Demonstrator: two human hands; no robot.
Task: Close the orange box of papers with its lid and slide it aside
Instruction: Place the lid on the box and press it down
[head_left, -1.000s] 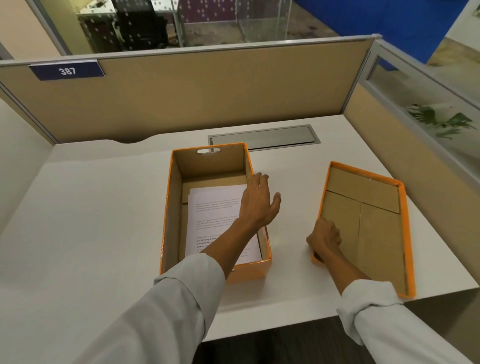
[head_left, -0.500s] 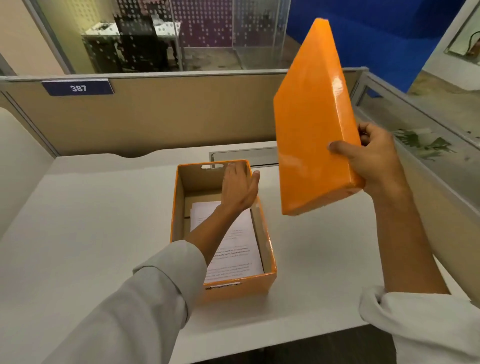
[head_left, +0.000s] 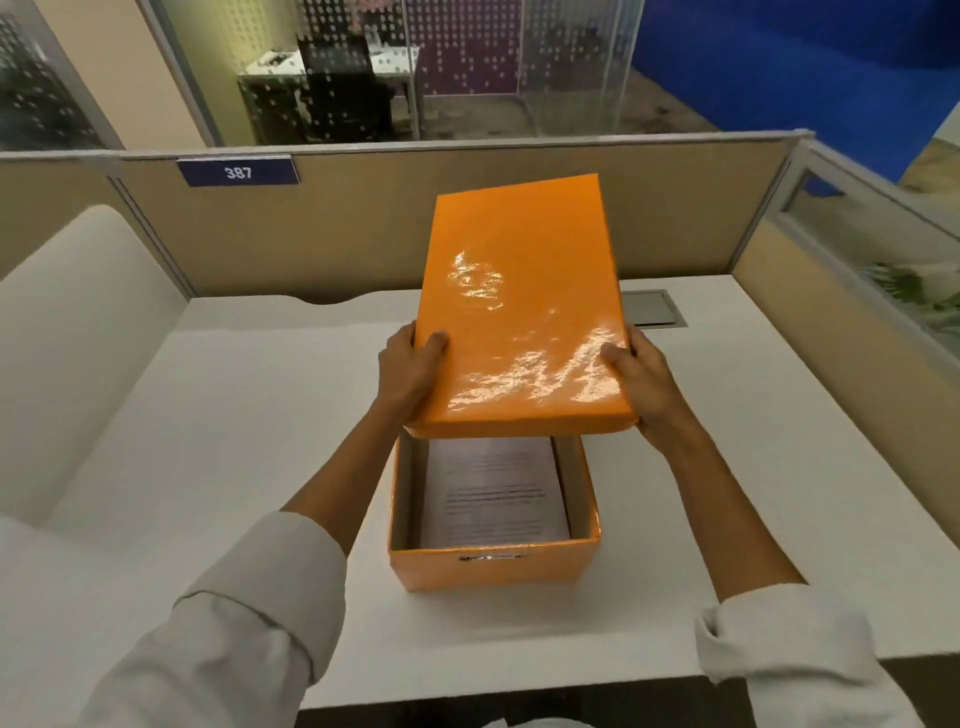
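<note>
The orange box (head_left: 493, 566) stands on the white desk (head_left: 249, 441) right in front of me, its top uncovered at the near end. A stack of printed papers (head_left: 491, 493) lies inside it. The glossy orange lid (head_left: 519, 312) hangs above the box, top side up and tilted, its far end raised and hiding the box's far half. My left hand (head_left: 410, 371) grips the lid's left edge near the front corner. My right hand (head_left: 647, 382) grips the right edge near the other front corner.
A grey cable hatch (head_left: 652, 308) sits in the desk behind the lid. Beige partition walls (head_left: 363, 234) close the desk at the back and right, with a blue "387" plate (head_left: 238, 172). A white panel (head_left: 78, 338) bounds the left side.
The lid went from lying upside down at the right, to being lifted upright in my right hand, to top side up over the box. My left hand left the box and took the lid's left edge.
</note>
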